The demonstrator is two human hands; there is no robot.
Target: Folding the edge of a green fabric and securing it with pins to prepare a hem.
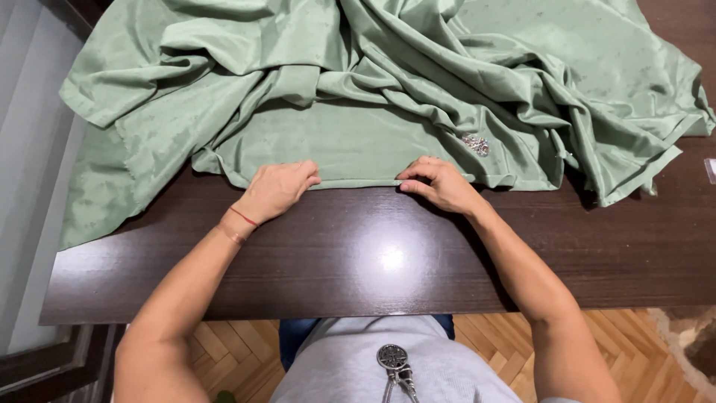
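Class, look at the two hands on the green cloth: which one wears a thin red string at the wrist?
The left hand wears the red string; the right hand has a bare wrist. Both rest on the green cloth's near edge.

A dark brown wooden table (358,261) with a glossy top carries a large sage-green cloth (358,142). The cloth lies rumpled in heavy folds over the far half of the table, spilling off its left edge and reaching toward the right edge. The near strip of the tabletop is bare wood. A small clear object (711,170) sits at the right edge.
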